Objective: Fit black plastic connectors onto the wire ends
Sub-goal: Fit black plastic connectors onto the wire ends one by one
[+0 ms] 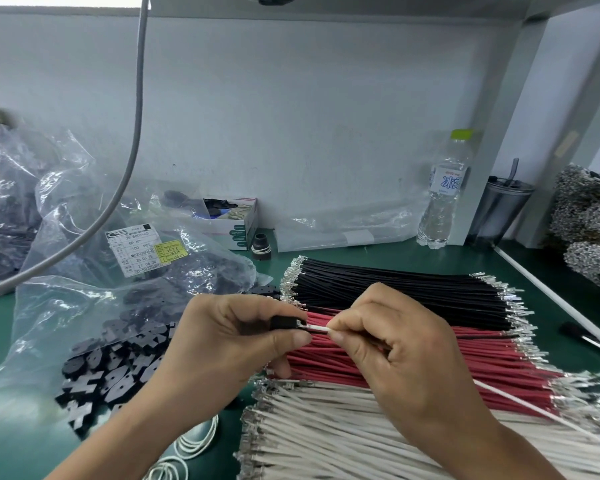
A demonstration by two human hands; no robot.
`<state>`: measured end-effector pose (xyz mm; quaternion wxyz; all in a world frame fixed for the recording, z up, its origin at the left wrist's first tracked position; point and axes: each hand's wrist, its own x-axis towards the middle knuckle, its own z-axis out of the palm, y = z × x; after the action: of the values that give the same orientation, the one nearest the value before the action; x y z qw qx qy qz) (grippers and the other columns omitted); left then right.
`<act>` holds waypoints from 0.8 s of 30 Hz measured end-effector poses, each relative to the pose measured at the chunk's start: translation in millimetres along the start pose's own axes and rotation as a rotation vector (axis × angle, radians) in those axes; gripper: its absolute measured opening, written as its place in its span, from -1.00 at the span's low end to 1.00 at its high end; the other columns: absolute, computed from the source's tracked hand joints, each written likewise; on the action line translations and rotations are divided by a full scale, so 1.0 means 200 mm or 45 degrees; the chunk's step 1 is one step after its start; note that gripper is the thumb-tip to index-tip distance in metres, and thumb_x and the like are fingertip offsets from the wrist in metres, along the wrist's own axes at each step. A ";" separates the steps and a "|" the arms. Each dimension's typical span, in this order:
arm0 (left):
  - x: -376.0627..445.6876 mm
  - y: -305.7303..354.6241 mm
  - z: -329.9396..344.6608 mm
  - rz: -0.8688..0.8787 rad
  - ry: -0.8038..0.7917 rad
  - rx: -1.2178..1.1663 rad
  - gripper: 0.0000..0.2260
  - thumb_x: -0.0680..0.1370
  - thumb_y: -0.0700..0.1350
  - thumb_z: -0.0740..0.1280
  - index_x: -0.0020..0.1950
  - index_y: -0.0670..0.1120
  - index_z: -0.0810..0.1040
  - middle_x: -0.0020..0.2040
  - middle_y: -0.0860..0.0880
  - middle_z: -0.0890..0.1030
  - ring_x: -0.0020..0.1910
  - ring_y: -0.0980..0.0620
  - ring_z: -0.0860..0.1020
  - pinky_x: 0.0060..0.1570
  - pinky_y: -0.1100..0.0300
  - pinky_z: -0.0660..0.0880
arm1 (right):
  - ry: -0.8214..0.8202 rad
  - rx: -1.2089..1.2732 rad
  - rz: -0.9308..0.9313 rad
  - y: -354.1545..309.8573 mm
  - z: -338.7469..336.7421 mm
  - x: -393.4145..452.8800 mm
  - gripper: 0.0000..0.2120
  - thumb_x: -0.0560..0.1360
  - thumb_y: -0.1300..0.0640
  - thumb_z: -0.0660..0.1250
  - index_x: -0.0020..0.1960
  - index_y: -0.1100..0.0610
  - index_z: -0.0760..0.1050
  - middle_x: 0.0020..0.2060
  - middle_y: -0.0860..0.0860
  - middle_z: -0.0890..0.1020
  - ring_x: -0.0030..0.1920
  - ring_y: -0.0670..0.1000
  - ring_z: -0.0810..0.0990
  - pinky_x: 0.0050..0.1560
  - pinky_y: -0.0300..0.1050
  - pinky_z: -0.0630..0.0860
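Note:
My left hand [229,337] pinches a small black plastic connector [286,322] between thumb and fingers. My right hand [395,344] pinches a white wire [317,328] near its metal tip, and that tip sits at the connector's opening. The wire's tail runs out behind my right hand toward the lower right. Below both hands lie three flat bundles of crimped wires: black wires [413,289], red wires [482,368] and white wires [326,431]. A pile of loose black connectors [111,368] spills from a clear bag at the left.
Clear plastic bags of black parts [136,268] fill the left of the green bench. A small white box [236,220], a water bottle [444,192] and a grey tumbler [499,209] stand at the back wall. Silvery terminal clusters [589,223] sit at the right. A grey cable [132,150] hangs left.

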<state>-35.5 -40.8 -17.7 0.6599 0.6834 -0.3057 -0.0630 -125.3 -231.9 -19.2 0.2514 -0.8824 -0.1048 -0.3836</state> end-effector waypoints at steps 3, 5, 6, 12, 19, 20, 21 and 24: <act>-0.01 0.00 0.02 0.025 -0.043 0.050 -0.85 0.32 -0.16 0.60 -0.13 -0.03 0.79 -0.30 -0.14 0.72 -0.46 -0.11 0.65 -0.32 0.09 0.65 | -0.006 -0.089 -0.071 -0.01 0.01 0.01 -0.90 0.52 0.09 0.41 -0.14 0.07 0.65 -0.23 -0.13 0.54 -0.21 -0.09 0.54 -0.27 -0.14 0.51; 0.00 -0.01 0.02 0.042 -0.023 0.074 -0.86 0.32 -0.16 0.60 -0.15 0.00 0.79 -0.32 -0.12 0.71 -0.48 -0.09 0.64 -0.35 0.11 0.64 | -0.005 -0.136 -0.101 -0.02 0.02 0.01 -0.90 0.51 0.10 0.41 -0.15 0.08 0.66 -0.23 -0.11 0.56 -0.22 -0.08 0.55 -0.28 -0.10 0.52; 0.00 -0.01 0.02 0.044 -0.020 0.078 -0.86 0.32 -0.16 0.59 -0.15 0.01 0.79 -0.33 -0.11 0.71 -0.49 -0.07 0.64 -0.36 0.14 0.62 | -0.008 -0.111 -0.096 -0.02 0.02 0.01 -0.90 0.51 0.09 0.42 -0.15 0.08 0.66 -0.23 -0.12 0.56 -0.22 -0.08 0.55 -0.28 -0.10 0.52; 0.00 0.01 0.00 -0.036 -0.045 0.071 -0.81 0.35 -0.07 0.59 -0.05 0.00 0.79 -0.34 -0.15 0.71 -0.45 0.00 0.65 -0.41 0.31 0.47 | -0.088 0.164 0.187 0.01 -0.02 0.01 -0.91 0.47 -0.07 0.44 -0.16 -0.08 0.64 -0.23 -0.15 0.59 -0.14 -0.04 0.60 -0.21 -0.06 0.52; -0.01 0.04 0.00 -0.053 -0.106 0.013 -0.83 0.39 -0.11 0.57 -0.03 -0.05 0.79 -0.28 -0.21 0.72 -0.35 -0.12 0.70 -0.13 -0.15 0.62 | -0.056 -0.002 -0.011 -0.04 0.00 0.03 -0.88 0.48 0.03 0.43 -0.20 0.04 0.62 -0.28 -0.16 0.53 -0.23 -0.09 0.54 -0.25 -0.10 0.49; -0.01 0.04 0.00 -0.042 -0.118 0.032 -0.84 0.40 -0.11 0.57 -0.03 -0.05 0.79 -0.28 -0.20 0.72 -0.34 -0.13 0.70 -0.14 -0.21 0.60 | -0.058 -0.052 -0.054 -0.03 0.00 0.04 -0.88 0.48 0.04 0.43 -0.20 0.06 0.62 -0.27 -0.15 0.53 -0.24 -0.09 0.53 -0.26 -0.08 0.50; 0.00 0.04 0.00 -0.031 -0.123 0.044 -0.84 0.40 -0.11 0.56 -0.03 -0.04 0.79 -0.29 -0.19 0.72 -0.35 -0.12 0.70 -0.19 -0.17 0.59 | -0.057 -0.084 -0.089 -0.03 -0.01 0.04 -0.87 0.49 0.05 0.43 -0.20 0.06 0.62 -0.27 -0.15 0.53 -0.24 -0.09 0.53 -0.27 -0.07 0.50; 0.01 0.03 -0.03 0.021 -0.122 0.000 -0.84 0.40 -0.17 0.57 -0.03 -0.11 0.78 -0.30 -0.20 0.72 -0.39 -0.06 0.69 -0.34 0.28 0.53 | -0.022 -0.149 -0.126 -0.03 -0.03 0.06 -0.87 0.53 0.00 0.41 -0.16 0.01 0.62 -0.24 -0.18 0.54 -0.21 -0.10 0.53 -0.26 -0.10 0.48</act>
<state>-32.7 -35.9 -10.6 0.6450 0.6770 -0.3428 -0.0902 -123.6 -230.0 -3.7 0.1793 -0.8927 -0.1277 -0.3933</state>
